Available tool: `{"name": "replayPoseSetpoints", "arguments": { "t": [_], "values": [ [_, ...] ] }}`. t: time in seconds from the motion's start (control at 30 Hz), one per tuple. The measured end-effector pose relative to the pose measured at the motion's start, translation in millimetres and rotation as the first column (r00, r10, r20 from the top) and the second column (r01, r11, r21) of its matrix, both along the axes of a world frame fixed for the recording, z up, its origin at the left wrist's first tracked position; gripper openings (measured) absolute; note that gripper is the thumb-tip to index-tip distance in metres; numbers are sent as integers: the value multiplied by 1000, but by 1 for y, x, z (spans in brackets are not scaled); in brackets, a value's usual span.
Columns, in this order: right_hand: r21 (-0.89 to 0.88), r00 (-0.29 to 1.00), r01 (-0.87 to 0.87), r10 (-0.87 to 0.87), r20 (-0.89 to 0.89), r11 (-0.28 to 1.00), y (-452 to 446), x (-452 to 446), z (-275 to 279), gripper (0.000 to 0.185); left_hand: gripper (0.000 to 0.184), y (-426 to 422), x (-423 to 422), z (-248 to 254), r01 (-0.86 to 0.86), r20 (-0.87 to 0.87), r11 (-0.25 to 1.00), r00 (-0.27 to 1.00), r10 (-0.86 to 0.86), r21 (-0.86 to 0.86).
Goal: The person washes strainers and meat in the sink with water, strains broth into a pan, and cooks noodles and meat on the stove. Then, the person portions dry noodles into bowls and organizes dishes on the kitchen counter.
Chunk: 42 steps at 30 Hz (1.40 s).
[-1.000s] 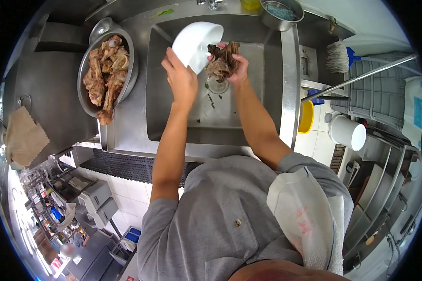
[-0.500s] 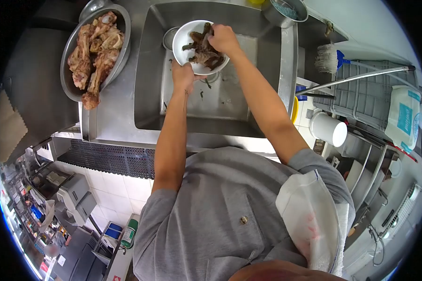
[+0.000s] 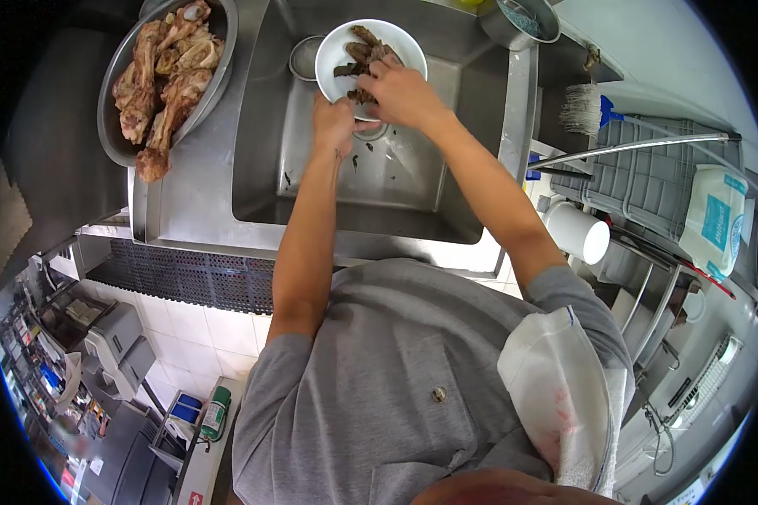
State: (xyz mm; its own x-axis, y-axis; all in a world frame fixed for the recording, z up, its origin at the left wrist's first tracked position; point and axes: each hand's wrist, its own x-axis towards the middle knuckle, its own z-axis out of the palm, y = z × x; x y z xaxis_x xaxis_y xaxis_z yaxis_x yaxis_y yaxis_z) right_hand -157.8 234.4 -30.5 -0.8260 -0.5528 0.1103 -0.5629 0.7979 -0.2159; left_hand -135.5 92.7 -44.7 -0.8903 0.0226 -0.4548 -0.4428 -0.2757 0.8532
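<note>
A brushed stainless-steel sink (image 3: 408, 178) fills most of the worktop I look down on, square-cornered with straight, dull grey walls. Left of it I have an oval metal basin (image 3: 227, 66), smooth-rimmed, heaped with knobbly, meaty bones (image 3: 177, 94) whose rough ends jut past the edge. Over the sink is the white bowl (image 3: 334, 55), round, glossy and deep, tipped so that I see into it. The right hand (image 3: 403, 93) reaches in from the far side of my view, fingers bent and slightly spread against the contents; I cannot tell whether they are pinching any. The left hand (image 3: 334, 126) grips the bowl's near edge, fingers running underneath. Inside lie the dark brown pieces (image 3: 361, 50), wrinkled, limp and ragged, some long and rolled. On the sink's floor I make out small dark scraps (image 3: 354, 162), thin and scattered.
</note>
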Motion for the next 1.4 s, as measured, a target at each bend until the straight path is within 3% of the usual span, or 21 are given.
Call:
{"name": "replayPoseSetpoints", "arguments": {
  "t": [0.13,0.23,0.3,0.33,0.4,0.5,0.6,0.73,0.77,0.83,0.87,0.9,0.97,1.0,1.07,1.1,1.17,1.27,1.3,1.37,1.4],
  "values": [
    [53,997,-39,42,-59,998,-6,-4,-13,22,49,1,1,6,-21,25,1000,999,21,2],
    [-30,992,-99,97,-78,995,-7,-3,-15,19,49,0,2,4,-28,30,1000,999,28,-7],
    [-259,998,-35,50,48,965,-5,-2,-15,15,50,0,4,2,-41,-25,999,999,40,-20],
    [-259,997,-40,54,48,965,-3,-4,-15,15,50,-2,3,1,-45,-26,999,999,45,-20],
    [-519,885,138,131,447,844,3,-8,-16,11,50,-5,4,-1,-13,-1,1000,1000,13,-7],
    [-630,752,324,212,624,706,13,-5,-5,12,41,-10,6,-6,-67,-9,998,998,68,19],
    [-717,799,297,247,548,631,32,-11,20,11,43,-16,13,0,-77,-33,996,996,78,38],
    [-784,801,468,178,571,407,97,-31,35,16,46,-33,26,13,-118,29,993,993,118,-2],
    [-767,808,487,118,577,418,112,-38,23,16,48,-40,31,12,-101,25,995,995,101,9],
    [-502,796,521,-181,577,690,130,-50,-39,17,49,-53,43,15,-89,21,996,996,89,17],
    [-222,833,436,-298,466,872,138,-57,-88,19,48,-59,52,19,-113,25,993,993,112,27],
    [133,936,219,-247,253,967,160,-68,-172,21,48,-65,61,24,-141,25,989,990,140,38],
    [509,816,197,-428,389,838,122,-22,-103,33,47,-87,88,29,-136,62,988,989,132,66],
    [506,827,194,-417,376,840,106,-24,-95,33,46,-100,98,33,-129,93,987,988,120,98],
    [261,622,457,-516,589,850,83,-19,-91,39,45,-125,132,51,-179,127,976,978,164,123],
    [270,623,441,-508,594,856,75,-13,-92,39,44,-134,149,56,-207,170,968,968,182,142],
    [-70,895,325,-283,344,943,52,-7,-86,32,45,-145,175,55,-248,178,955,959,220,160],
    [-55,835,431,-375,402,901,3,-13,-63,20,45,-169,207,65,-292,196,948,944,265,124],
    [-185,946,325,-320,57,928,-19,-1,-52,20,44,-179,220,69,-320,186,933,939,289,167],
    [168,882,382,-413,226,909,-62,2,-11,32,41,-211,254,74,-363,121,905,931,344,223],
    [138,941,281,-301,153,950,-66,1,-26,38,40,-230,275,87,-409,118,894,912,393,185]
  ]
}}
